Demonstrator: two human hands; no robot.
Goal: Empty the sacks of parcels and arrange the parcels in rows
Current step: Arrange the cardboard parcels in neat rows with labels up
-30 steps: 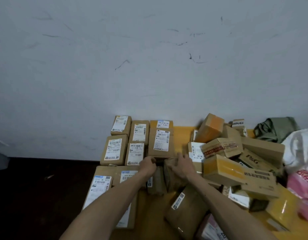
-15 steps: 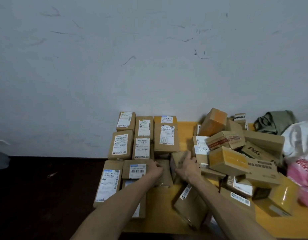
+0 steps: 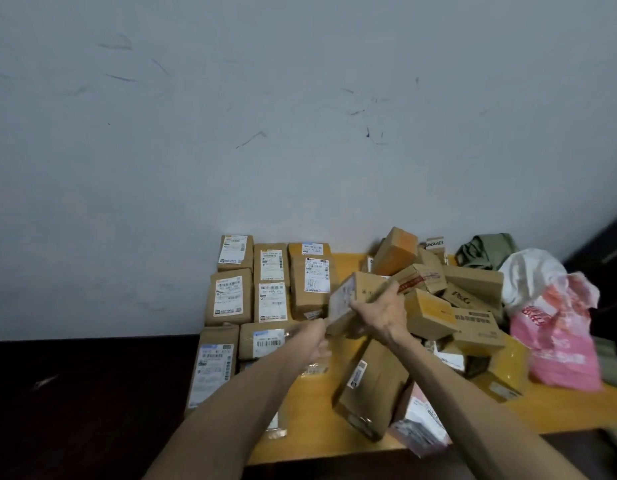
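the only print that reads plainly is "p&g" on a brown box (image 3: pixel 461 299) just right of the right hand (image 3: pixel 380 313). next to it, a taped box (image 3: pixel 418 278) carries red tape with writing too small to read. the pink bag (image 3: pixel 556 341) further right has white lettering i cannot make out.

the right hand grips a brown cardboard parcel (image 3: pixel 364 289), fingers curled round its near edge, holding it tilted in the air above the yellow table (image 3: pixel 335 441). a pale label on the parcel's left face is blurred. the left hand (image 3: pixel 317 342) is at the parcel's lower end, blurred, and i cannot tell whether it holds anything.

left of and beyond both hands, rows of parcels (image 3: pixel 231 296) lie flat, each with a white barcode label facing up, text unreadable. right of the right hand a loose heap of boxes (image 3: pixel 480 327) crowds the table. under the right forearm lies a long parcel (image 3: pixel 376 393) with a small barcode sticker. beyond the heap sit a white bag (image 3: pixel 529 271) and a green cloth (image 3: pixel 484 251).
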